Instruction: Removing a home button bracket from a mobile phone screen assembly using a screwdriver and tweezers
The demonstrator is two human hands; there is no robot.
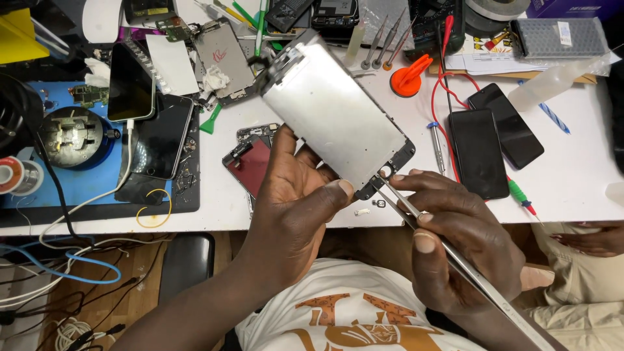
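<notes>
My left hand (pixel 296 201) holds a phone screen assembly (pixel 331 114), back side up, with a silvery metal plate and a black frame. Its lower end rests against my thumb, and the far end tilts up over the table. My right hand (pixel 455 240) grips metal tweezers (pixel 416 221), whose tips touch the round hole at the lower edge of the screen's frame. Two tiny loose parts (pixel 370 208) lie on the white table (pixel 572 175) just under the tweezers.
Two dark phones (pixel 494 146) lie at the right by a red cable. A red opened phone (pixel 250 162) sits under my left hand. More phones (pixel 153 133) lie on a blue and black mat at the left. Screwdrivers, an orange suction cup (pixel 408 78) and another person's hand (pixel 595 239) are nearby.
</notes>
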